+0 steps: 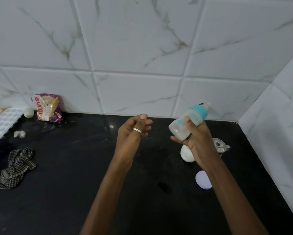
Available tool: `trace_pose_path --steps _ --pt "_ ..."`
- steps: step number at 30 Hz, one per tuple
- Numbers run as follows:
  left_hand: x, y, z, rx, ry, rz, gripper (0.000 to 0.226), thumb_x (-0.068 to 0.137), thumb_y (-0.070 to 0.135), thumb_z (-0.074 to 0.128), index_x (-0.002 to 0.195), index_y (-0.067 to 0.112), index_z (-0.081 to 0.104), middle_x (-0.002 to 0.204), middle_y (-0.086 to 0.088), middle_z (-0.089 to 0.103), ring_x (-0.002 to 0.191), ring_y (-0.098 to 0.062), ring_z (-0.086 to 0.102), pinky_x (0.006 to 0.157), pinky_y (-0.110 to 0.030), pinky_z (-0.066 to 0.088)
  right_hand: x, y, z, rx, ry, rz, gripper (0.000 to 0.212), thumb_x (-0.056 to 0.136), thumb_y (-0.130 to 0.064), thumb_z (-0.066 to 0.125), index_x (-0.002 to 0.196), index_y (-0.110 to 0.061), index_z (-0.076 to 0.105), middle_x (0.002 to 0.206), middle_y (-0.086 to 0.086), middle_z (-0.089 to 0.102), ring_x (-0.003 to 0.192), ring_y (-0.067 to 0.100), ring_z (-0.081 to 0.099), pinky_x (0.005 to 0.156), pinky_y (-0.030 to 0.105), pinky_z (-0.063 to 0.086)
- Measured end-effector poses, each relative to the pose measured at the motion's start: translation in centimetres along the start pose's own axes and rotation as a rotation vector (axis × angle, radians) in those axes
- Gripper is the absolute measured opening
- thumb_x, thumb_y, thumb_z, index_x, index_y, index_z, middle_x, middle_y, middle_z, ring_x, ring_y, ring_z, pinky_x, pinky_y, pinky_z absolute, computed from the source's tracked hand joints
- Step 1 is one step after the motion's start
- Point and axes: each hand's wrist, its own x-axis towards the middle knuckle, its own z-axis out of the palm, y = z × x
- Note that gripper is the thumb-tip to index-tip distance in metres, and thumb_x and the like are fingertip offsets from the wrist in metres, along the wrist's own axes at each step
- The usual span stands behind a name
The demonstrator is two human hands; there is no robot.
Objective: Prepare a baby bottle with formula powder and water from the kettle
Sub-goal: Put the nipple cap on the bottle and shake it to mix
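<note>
My right hand [195,141] grips a clear baby bottle [179,127] with a teal collar and a teat, held tilted in the air above the black counter, teat pointing up and right. Whitish liquid or powder shows near its base. My left hand [134,131], a ring on one finger, hangs to the bottle's left with fingers loosely curled and nothing in it. Under my right hand stands a white formula jar [186,154], partly hidden, and a small steel kettle [220,145] sits just right of it. The jar's pale lid [203,179] lies flat nearer me.
The black counter [91,167] meets tiled walls behind and on the right. At the far left are a snack packet [47,107], a white ice tray [3,122], a small white ball [28,112] and a checked cloth [17,167].
</note>
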Motion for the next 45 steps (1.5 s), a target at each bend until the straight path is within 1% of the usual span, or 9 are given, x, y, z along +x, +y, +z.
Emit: trace_pose_path --steps 4,9,14,18,23,28,38,42,45 --pt "-0.1 0.1 -0.1 0.004 -0.006 0.000 0.017 0.104 0.034 0.060 0.100 0.031 0.077 0.107 0.001 0.080 0.096 -0.013 0.074 0.080 -0.028 0.056 -0.5 0.4 -0.4 -0.300 -0.210 0.094 0.057 0.080 -0.034 0.080 0.130 -0.022 0.056 0.126 0.015 0.070 0.118 0.033 0.070 0.081 0.049 0.063" --pt "-0.1 0.1 0.1 0.003 0.001 0.005 0.017 0.103 0.035 0.061 0.097 0.032 0.077 0.106 0.001 0.080 0.096 -0.013 0.073 0.081 -0.030 0.055 -0.2 -0.4 0.2 0.058 0.003 -0.002 0.063 0.086 -0.037 0.074 0.138 -0.011 0.050 0.129 0.019 0.063 0.113 0.030 0.071 0.074 0.048 0.063" --pt "-0.1 0.0 0.2 0.009 -0.027 0.004 0.018 0.101 0.039 0.061 0.097 0.035 0.078 0.108 0.001 0.080 0.098 -0.014 0.074 0.085 -0.032 0.055 -0.9 0.5 -0.2 -0.379 -0.215 0.103 0.055 0.082 -0.038 0.080 0.130 -0.025 0.057 0.126 0.012 0.070 0.114 0.025 0.072 0.082 0.046 0.064" --pt "0.0 0.1 0.2 -0.001 -0.020 0.007 0.018 0.099 0.041 0.063 0.100 0.032 0.078 0.107 0.001 0.080 0.095 -0.012 0.074 0.083 -0.031 0.055 -0.4 -0.1 0.3 0.009 -0.038 0.024 0.056 0.086 -0.036 0.077 0.134 -0.018 0.053 0.124 0.014 0.068 0.113 0.029 0.073 0.078 0.053 0.063" --pt "0.5 0.4 0.4 0.007 -0.025 0.000 0.023 0.099 0.038 0.062 0.111 0.021 0.074 0.106 0.001 0.080 0.094 -0.010 0.074 0.083 -0.030 0.056 -0.2 -0.5 0.1 -0.311 -0.213 0.088 0.054 0.080 -0.039 0.082 0.127 -0.024 0.059 0.125 0.012 0.070 0.111 0.024 0.073 0.080 0.049 0.064" --pt "1.0 1.2 0.5 0.012 -0.020 0.024 0.022 0.102 0.033 0.060 0.114 0.019 0.073 0.106 0.000 0.080 0.094 -0.012 0.074 0.084 -0.029 0.058 0.5 -2.3 1.3 0.037 0.013 -0.060 0.055 0.083 -0.036 0.075 0.130 -0.016 0.055 0.109 0.004 0.073 0.103 0.024 0.076 0.071 0.050 0.065" --pt "1.6 1.9 1.0 0.015 -0.031 0.034 0.032 0.093 0.044 0.065 0.114 0.021 0.074 0.107 0.000 0.080 0.097 -0.015 0.075 0.085 -0.031 0.057 0.5 -2.4 2.0 0.036 -0.035 -0.085 0.049 0.085 -0.038 0.079 0.125 -0.021 0.056 0.106 0.000 0.076 0.106 0.027 0.075 0.074 0.050 0.064" --pt "2.0 2.5 1.3 0.022 -0.031 0.052 0.034 0.093 0.044 0.062 0.115 0.020 0.073 0.107 0.002 0.080 0.098 -0.015 0.076 0.085 -0.031 0.058 0.7 -2.4 1.8 -0.233 -0.179 -0.034 0.064 0.075 -0.044 0.084 0.130 -0.024 0.058 0.125 0.012 0.069 0.116 0.031 0.070 0.085 0.057 0.062" --pt "2.1 3.0 1.6 0.020 -0.041 0.077 0.041 0.088 0.050 0.062 0.114 0.022 0.073 0.107 0.003 0.079 0.097 -0.013 0.076 0.083 -0.028 0.058 1.2 -3.1 1.8 0.024 -0.068 -0.100 0.065 0.076 -0.043 0.087 0.130 -0.023 0.058 0.119 0.007 0.073 0.112 0.029 0.073 0.076 0.053 0.064"
